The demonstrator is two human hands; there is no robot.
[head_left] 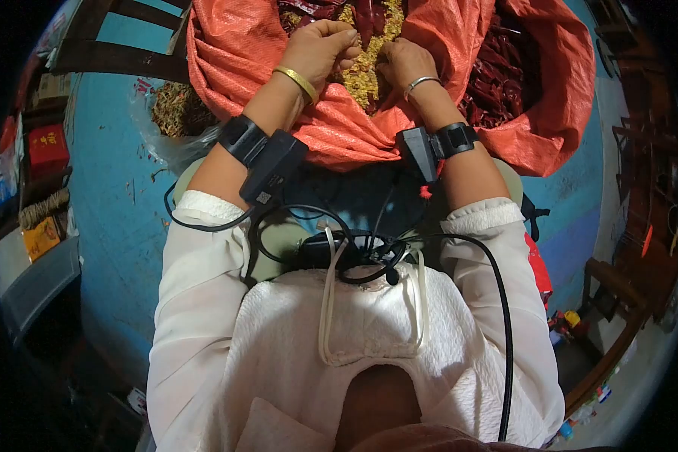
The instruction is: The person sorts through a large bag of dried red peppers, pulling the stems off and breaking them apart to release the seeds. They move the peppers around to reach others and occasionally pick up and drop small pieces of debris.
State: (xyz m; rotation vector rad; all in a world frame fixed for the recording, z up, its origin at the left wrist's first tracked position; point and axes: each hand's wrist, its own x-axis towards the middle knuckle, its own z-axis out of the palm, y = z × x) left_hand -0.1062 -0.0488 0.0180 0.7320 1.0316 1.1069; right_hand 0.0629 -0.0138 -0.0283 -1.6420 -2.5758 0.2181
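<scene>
My left hand [320, 51], with a yellow bangle on its wrist, is over an open orange-red woven sack [339, 132]. Its thumb and fingers are pinched together; whatever is between them is too small to make out. My right hand [407, 64], wearing a silver bangle, is beside it with fingers curled inward and tips mostly hidden. Yellow chili seeds [363, 79] lie in a strip between and below both hands. Dark red dried chilies [369, 19] show just beyond my fingers, at the top edge of the view.
A second orange-red sack [557, 113] on the right holds more dried chilies [501, 75]. At left, a clear plastic bag [154, 128] contains brownish stems [179, 109]. A dark wooden chair [120, 60] stands behind it on the blue floor [113, 226]. Black cables [501, 316] run across my lap.
</scene>
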